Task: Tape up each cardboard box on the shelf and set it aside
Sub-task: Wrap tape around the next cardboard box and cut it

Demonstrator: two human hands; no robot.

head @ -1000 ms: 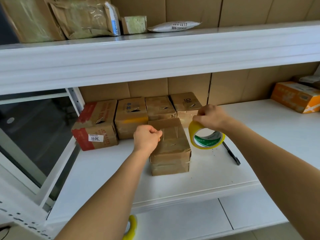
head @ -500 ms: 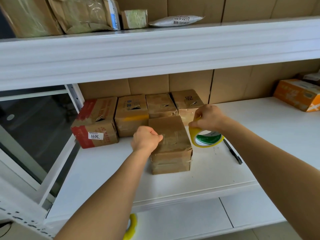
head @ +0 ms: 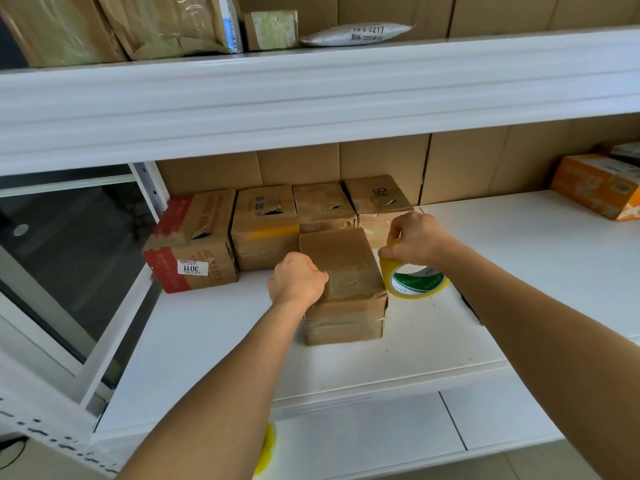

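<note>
Small brown cardboard box [head: 341,268] sits near the front of the white metal shelf [head: 433,337], apart from the row of four similar taped boxes [head: 263,223] along the cardboard backing; it is the one in hand.

Left hand [head: 298,280] rests as a curled fist at the box's left top edge, fingers tucked under; whether they pin a tape end there I cannot tell, though that is my guess.

Right hand [head: 414,237] pinches the yellow roll of packing tape with a green-and-white core label [head: 414,280] at its upper rim, fingers curled round it; the roll stands on edge, touching the box's right side.

Change over the last second: the roll has dropped from beside the box's top to low against its right face, nearly down to the shelf; the left fist has barely shifted. Reads as a strip being drawn across the top and down the right side; the strip itself is too clear to make out.

Meaning for the task: this box is mid-seal, not ready to set aside; the tape likely wants pressing down and cutting next. A dark pen-like tool [head: 471,310] lies on the shelf right of the roll, partly behind the right forearm. An orange printed carton [head: 595,183] sits far right.
</note>
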